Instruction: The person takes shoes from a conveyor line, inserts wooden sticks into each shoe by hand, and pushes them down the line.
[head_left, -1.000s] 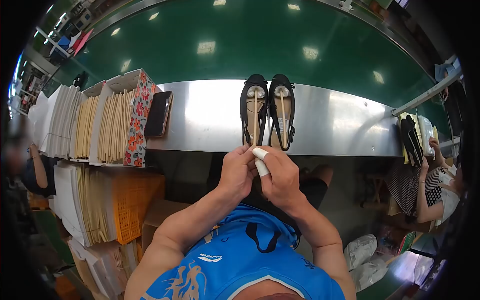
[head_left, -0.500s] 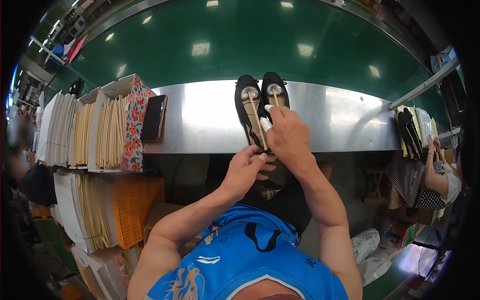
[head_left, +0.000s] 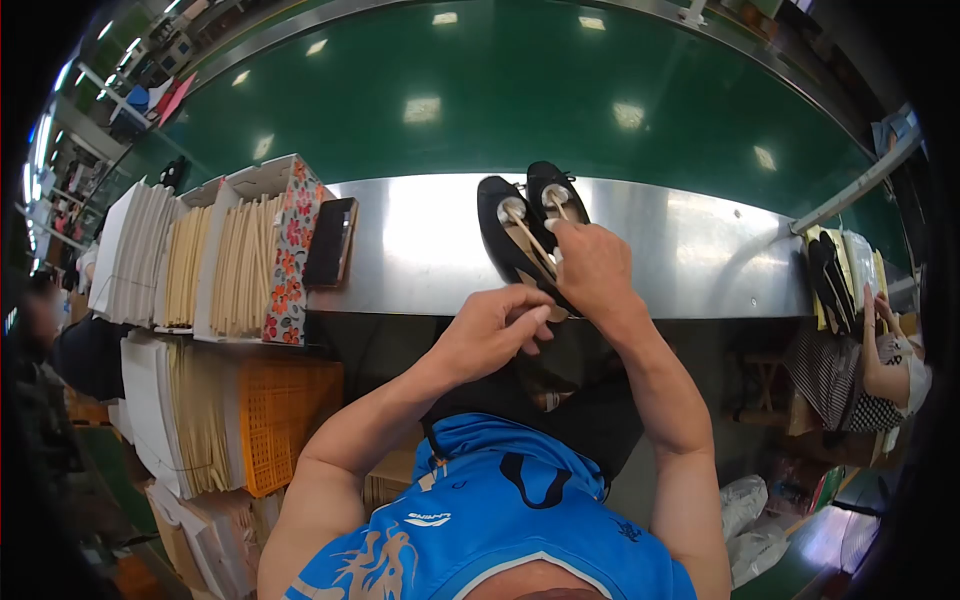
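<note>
Two black flat shoes with small bows lie side by side on the steel ledge, toes away from me. The left shoe [head_left: 497, 216] is tilted, a wooden stick [head_left: 530, 238] running from the wad in its toe towards the heel. My right hand [head_left: 597, 272] is closed at the shoes, its fingers over the right shoe [head_left: 548, 182]; what it grips is hidden. White tape covers some of its fingertips. My left hand [head_left: 500, 328] is at the heel end of the left shoe, fingers curled and partly apart, with nothing visible in it.
Boxes of wooden sticks [head_left: 243, 265] and a phone [head_left: 331, 243] stand at the left of the steel ledge [head_left: 400, 240]. Beyond it runs a green belt [head_left: 520, 90]. An orange crate [head_left: 290, 420] is below left. Another person [head_left: 885, 360] sits at right beside black shoes [head_left: 832, 285].
My hands have moved apart; the right one went up and over the right shoe. Both shoes have turned, their heel ends now further right. The other person's hands at right have come away from the shoes.
</note>
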